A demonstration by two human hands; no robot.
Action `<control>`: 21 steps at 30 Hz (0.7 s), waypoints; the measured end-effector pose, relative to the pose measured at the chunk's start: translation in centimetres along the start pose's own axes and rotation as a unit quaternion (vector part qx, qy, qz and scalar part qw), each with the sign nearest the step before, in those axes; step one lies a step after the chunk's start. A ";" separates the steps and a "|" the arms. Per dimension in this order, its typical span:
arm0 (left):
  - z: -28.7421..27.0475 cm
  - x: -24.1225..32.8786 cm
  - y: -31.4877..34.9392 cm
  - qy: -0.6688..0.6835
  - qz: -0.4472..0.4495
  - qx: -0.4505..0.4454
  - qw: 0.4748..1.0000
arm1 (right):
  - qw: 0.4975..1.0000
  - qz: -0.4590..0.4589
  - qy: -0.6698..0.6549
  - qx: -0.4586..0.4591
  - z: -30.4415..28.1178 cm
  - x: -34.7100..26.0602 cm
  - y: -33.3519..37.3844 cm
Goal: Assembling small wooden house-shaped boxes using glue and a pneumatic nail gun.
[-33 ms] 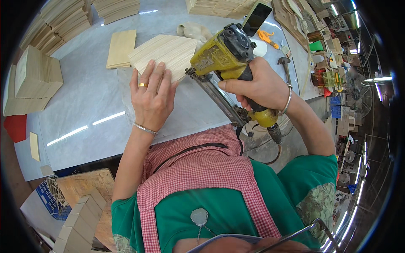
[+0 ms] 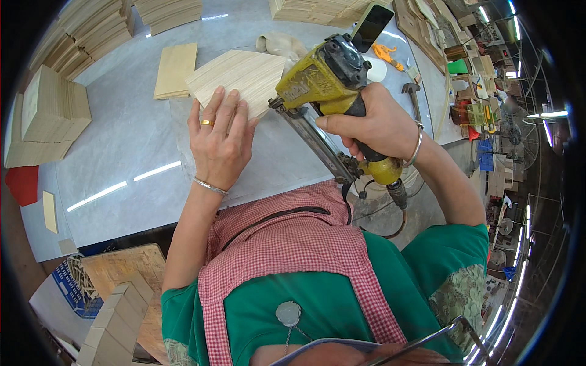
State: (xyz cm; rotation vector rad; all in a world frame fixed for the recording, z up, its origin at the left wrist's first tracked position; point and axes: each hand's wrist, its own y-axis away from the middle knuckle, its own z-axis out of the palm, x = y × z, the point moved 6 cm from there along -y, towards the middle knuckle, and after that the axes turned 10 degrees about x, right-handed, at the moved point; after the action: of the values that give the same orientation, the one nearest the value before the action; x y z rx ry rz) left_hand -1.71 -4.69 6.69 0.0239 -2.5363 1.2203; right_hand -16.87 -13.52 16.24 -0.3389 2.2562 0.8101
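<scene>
My right hand [image 2: 379, 125] is wrapped round the black grip of a yellow nail gun [image 2: 317, 82]. The gun is tilted, its nose touching or very close to the right edge of a pale wooden piece [image 2: 238, 73] with straight grain. Resting on the near edge of that piece is my left hand [image 2: 221, 137], fingers stretched out and lying flat; the thumb is mostly hidden. Behind the wooden piece lies a crumpled beige cloth-like thing [image 2: 281, 44], partly covered by the gun. A thin pale board [image 2: 176, 72] lies just left of the piece.
Stacks of wooden boards stand at the back left [image 2: 82, 30] and left [image 2: 56, 110] of the grey table [image 2: 122, 152]. A phone [image 2: 372, 27], an orange-handled tool [image 2: 388, 55] and a hammer [image 2: 412, 97] lie at right. An air hose [image 2: 400, 224] hangs from the gun.
</scene>
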 end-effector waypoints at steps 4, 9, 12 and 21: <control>-0.1 0.1 -0.1 -0.003 -0.002 -0.003 1.000 | 1.000 -0.004 -0.011 0.008 0.0 0.0 0.1; -0.3 -0.5 0.2 0.014 -0.004 -0.022 1.000 | 0.999 -0.004 0.035 0.011 0.3 -0.4 0.3; -1.2 -1.1 -0.2 0.064 -0.014 -0.073 0.995 | 0.999 -0.028 0.035 0.021 0.2 -1.0 0.9; -1.7 -2.2 -0.2 0.144 -0.035 -0.127 0.981 | 0.996 -0.060 0.053 -0.027 3.1 -2.8 1.1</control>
State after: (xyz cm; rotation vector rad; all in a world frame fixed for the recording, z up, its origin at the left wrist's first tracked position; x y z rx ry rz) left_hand 0.87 -3.80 7.18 -0.1151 -2.3912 0.7997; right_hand -13.65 -10.65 16.97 -0.5493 2.2895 0.8091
